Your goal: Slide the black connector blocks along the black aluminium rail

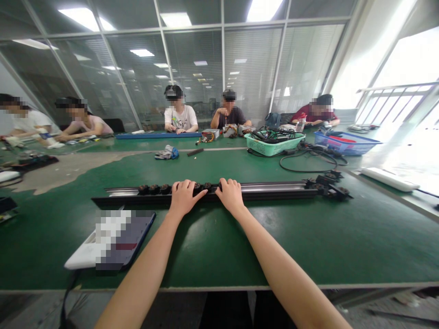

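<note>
A long black channel rail [274,191] with a silvery inside lies crosswise on the green table. Several small round black socket-like pieces [154,188] sit in a row in its left half. My left hand [183,196] rests over the rail, fingers curled across its far edge and thumb stretched to the right along the row. Close by on the right, my right hand [231,194] is closed, its fingertips and thumb on a dark piece in the channel, mostly hidden under the fingers. More black pieces [331,186] lie in a cluster at the rail's right end.
A phone [142,240] and a white device [82,251] lie front left. Beyond the rail are a grey-blue cloth [167,152], a green basket [274,145] of cables, a blue basket [356,145] and a black cable [291,170]. Several people sit around the far side.
</note>
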A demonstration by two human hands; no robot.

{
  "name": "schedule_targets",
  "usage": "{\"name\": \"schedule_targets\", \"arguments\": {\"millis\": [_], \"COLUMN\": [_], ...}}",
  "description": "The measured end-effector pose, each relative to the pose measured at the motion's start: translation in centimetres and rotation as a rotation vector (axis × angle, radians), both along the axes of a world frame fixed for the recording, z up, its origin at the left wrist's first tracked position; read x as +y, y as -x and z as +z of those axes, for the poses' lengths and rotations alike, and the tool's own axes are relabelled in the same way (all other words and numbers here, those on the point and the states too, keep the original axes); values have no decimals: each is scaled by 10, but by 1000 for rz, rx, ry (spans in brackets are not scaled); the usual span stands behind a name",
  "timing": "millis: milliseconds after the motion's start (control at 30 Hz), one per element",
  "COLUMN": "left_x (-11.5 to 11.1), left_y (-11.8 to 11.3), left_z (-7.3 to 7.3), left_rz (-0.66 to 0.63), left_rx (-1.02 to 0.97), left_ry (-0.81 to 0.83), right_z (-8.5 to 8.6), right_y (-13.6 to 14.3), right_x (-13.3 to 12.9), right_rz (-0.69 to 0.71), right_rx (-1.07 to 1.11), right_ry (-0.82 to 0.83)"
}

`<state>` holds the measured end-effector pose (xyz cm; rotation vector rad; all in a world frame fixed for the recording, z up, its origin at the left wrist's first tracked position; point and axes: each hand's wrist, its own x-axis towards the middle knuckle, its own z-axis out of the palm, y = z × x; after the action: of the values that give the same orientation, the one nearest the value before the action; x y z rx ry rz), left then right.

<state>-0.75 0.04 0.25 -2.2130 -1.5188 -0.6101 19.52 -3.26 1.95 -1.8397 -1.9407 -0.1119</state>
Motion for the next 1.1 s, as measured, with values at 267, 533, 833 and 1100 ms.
{"name": "schedule_targets", "arguments": {"millis": [267,533,833,1100], "left_x": [-1,-1,-2,-2], "left_y": [-1,0,-1,0], "left_z": [0,0,1,1], "left_rz": [2,-1,-2,-3], "left_rx": [1,-2,-15,-27], "left_ry": [-7,-8,10,18], "right_z": [0,1,3,5], "right_y": [-1,-2,-2,-5], "right_x": [0,0,-1,-2], "right_rz": [-6,-13,-16,-23], "right_rx": [8,18,26,47], "right_ry": [1,-3,13,31]}}
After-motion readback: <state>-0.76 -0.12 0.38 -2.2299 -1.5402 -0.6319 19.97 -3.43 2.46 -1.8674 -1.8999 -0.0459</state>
